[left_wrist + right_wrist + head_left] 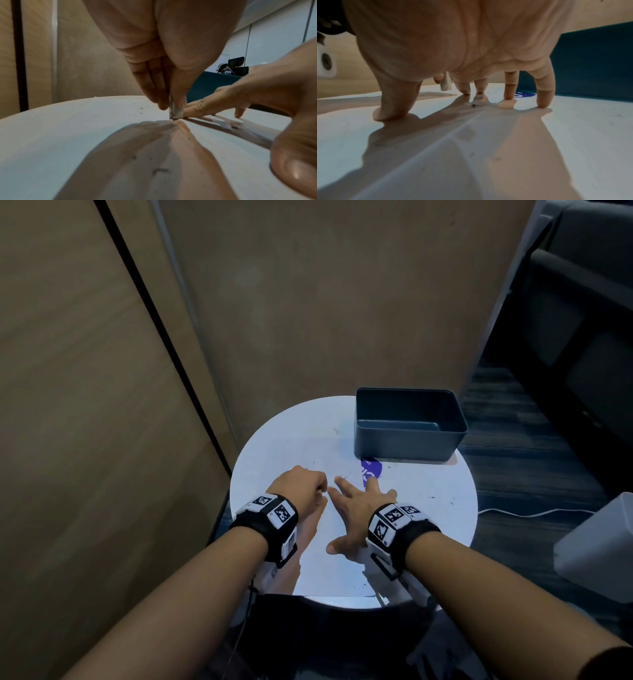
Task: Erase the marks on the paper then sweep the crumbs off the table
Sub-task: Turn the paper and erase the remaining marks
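A white sheet of paper (pixel 329 529) lies on the round white table (pixel 445 508). My left hand (pixel 305 486) pinches a small whitish eraser (pixel 176 113) between thumb and fingers, its tip standing on the paper. In the right wrist view the eraser (pixel 445 85) shows past the palm. My right hand (pixel 356 505) lies spread with straight fingers (pixel 509 89) pressing down on the paper just right of the eraser. Small dark eraser crumbs (pixel 342 475) are scattered on the paper and table, and one crumb (pixel 473 105) lies under the right palm.
A dark grey-blue bin (pixel 407 422) stands at the table's back right. A blue sleeve or sticker (pixel 370 470) lies in front of it, by my right fingertips. Brown panels rise behind and to the left. A white box (pixel 599 546) sits on the floor to the right.
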The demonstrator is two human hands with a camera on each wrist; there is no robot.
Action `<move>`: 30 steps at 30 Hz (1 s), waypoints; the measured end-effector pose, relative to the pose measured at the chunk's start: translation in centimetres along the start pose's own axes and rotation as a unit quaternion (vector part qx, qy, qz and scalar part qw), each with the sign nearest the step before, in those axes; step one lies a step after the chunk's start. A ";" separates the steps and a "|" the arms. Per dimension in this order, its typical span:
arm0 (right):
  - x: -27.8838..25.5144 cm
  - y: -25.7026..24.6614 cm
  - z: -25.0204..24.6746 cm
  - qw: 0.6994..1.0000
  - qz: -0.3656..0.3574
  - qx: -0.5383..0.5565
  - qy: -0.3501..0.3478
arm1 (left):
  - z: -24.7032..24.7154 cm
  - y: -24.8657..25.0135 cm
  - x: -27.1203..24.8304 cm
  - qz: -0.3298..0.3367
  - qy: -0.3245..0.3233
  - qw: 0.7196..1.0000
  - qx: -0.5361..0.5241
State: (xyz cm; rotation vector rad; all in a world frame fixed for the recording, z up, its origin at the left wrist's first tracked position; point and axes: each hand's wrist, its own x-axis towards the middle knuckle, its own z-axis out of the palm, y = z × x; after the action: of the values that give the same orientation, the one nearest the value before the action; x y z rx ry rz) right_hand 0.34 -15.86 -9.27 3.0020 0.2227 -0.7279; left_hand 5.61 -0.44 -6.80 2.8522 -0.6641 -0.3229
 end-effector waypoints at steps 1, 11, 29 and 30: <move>0.1 0.1 -0.3 1.000 0.003 -0.004 -0.003 | 0.0 0.1 0.1 0.003 -0.009 1.000 0.011; 0.7 0.3 -0.6 0.999 -0.008 -0.013 -0.035 | 0.5 0.1 -2.1 0.047 -0.077 0.996 0.002; 0.4 0.4 -0.6 1.000 -0.014 -0.005 -0.025 | -0.4 -0.1 -1.5 0.054 -0.034 0.998 0.028; 0.3 0.4 -0.6 1.000 -0.014 -0.003 -0.024 | -0.8 0.1 -0.7 0.049 -0.021 0.998 0.020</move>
State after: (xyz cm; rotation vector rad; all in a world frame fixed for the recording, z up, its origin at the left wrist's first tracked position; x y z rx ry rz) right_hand 0.98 -16.20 -8.85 2.9769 0.2639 -0.7984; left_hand 5.20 -0.12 -5.88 2.8451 -0.8240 -0.3577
